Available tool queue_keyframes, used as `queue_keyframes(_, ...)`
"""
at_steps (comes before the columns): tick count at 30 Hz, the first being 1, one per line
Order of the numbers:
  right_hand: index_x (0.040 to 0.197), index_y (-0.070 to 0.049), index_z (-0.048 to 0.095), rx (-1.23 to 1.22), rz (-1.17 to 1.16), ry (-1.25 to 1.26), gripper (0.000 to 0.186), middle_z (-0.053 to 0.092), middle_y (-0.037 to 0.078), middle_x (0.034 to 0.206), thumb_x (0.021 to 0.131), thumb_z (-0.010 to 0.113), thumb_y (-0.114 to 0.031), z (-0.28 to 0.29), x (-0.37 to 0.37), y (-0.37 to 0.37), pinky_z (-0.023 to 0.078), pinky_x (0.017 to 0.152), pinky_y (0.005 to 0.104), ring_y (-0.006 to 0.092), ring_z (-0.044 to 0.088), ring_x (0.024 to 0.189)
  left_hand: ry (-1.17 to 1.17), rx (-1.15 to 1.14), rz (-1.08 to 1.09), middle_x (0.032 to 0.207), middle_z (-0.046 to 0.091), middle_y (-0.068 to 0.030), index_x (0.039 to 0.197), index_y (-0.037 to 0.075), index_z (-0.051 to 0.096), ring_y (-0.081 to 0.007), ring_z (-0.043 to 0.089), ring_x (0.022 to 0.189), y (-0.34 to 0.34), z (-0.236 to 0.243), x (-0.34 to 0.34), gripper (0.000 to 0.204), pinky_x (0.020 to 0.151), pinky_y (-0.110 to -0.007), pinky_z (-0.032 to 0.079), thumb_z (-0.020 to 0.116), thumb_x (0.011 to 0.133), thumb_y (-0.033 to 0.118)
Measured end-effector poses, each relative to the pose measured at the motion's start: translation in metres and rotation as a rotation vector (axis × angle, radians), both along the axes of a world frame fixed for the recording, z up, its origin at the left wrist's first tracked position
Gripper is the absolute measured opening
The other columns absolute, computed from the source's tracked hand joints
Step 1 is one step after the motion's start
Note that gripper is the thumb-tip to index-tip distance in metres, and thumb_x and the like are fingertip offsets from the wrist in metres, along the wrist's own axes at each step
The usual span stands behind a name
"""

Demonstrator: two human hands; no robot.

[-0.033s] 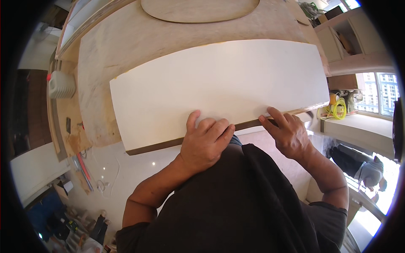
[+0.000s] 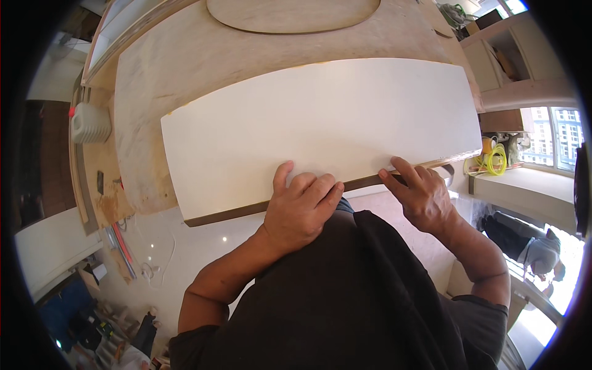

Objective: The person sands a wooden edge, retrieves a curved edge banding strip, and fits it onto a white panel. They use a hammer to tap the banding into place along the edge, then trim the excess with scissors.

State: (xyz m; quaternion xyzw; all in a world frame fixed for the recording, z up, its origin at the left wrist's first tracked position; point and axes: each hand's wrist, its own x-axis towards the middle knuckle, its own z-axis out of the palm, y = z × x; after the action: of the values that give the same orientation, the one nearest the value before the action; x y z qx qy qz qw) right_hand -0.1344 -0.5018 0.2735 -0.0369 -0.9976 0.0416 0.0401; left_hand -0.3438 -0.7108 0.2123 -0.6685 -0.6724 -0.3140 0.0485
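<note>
A long white board (image 2: 320,117) with a bowed far edge lies on the wooden worktable in front of me. A brown edge strip (image 2: 234,213) runs along its near side, while the edge right of my right hand looks paler and rough. My left hand (image 2: 299,203) is closed over the near edge, its fingers bent and one fingertip on the white face. Farther right, my right hand (image 2: 422,191) pinches the same edge, with the thumb by the brown strip and fingertips on top. The undersides of both hands' grips are hidden.
An oval board (image 2: 293,21) lies at the far side of the worktable (image 2: 148,80). To the left stands a whitish jug (image 2: 91,126) with a red cap. A yellow coiled hose (image 2: 495,160) lies near the window. A person (image 2: 524,243) bends at lower right.
</note>
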Motion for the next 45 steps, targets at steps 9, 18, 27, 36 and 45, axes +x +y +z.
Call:
queue_keyframes(9,0.134,-0.007,0.072,-0.053,0.027,-0.021,0.051,0.063,0.015,0.131,0.084,0.067,-0.003,0.0,0.004,0.012,0.058,0.072,0.0414,0.0261,0.066,0.082,0.048,-0.002,-0.021,0.115,0.066,-0.0014,0.117,0.013,0.08,-0.0222,0.057,0.101,0.012,0.0,0.011,0.035,0.111,-0.06,0.038,0.077,0.082,0.011)
queue_keyframes(18,0.138,-0.006,0.07,-0.116,0.074,-0.023,0.055,0.062,0.016,0.131,0.084,0.068,-0.007,0.002,0.021,0.039,0.057,0.07,0.0406,0.0257,0.065,0.079,0.071,-0.009,-0.009,0.117,0.065,-0.0018,0.12,0.009,0.078,-0.0211,0.056,0.099,0.033,-0.001,0.027,0.033,0.109,-0.059,0.041,0.07,0.089,0.014)
queue_keyframes(27,0.137,-0.005,0.07,-0.003,0.084,-0.087,0.054,0.06,0.017,0.132,0.085,0.07,-0.013,0.002,0.017,0.031,0.055,0.067,0.0397,0.0256,0.064,0.079,0.047,-0.017,-0.018,0.117,0.066,-0.0021,0.117,0.007,0.078,-0.0199,0.057,0.098,0.039,-0.002,0.038,0.03,0.109,-0.058,0.041,0.073,0.088,0.009)
queue_keyframes(36,0.141,-0.01,0.07,0.009,0.05,0.079,0.057,0.064,0.014,0.128,0.084,0.068,-0.011,-0.011,0.037,0.042,0.056,0.07,0.0389,0.024,0.067,0.084,0.09,0.052,0.019,0.115,0.065,-0.0005,0.115,0.01,0.077,-0.022,0.056,0.097,0.056,-0.007,0.049,0.034,0.106,-0.056,0.042,0.072,0.081,0.009)
queue_keyframes(45,0.138,-0.018,0.072,0.186,-0.155,-0.158,0.047,0.059,0.005,0.094,0.091,0.076,-0.013,0.027,0.083,0.061,0.049,0.063,0.0392,0.0206,0.061,0.071,0.07,0.089,0.01,0.114,0.065,-0.0011,0.114,0.009,0.077,-0.023,0.055,0.1,0.062,-0.009,0.051,0.033,0.105,-0.056,0.042,0.07,0.082,0.006)
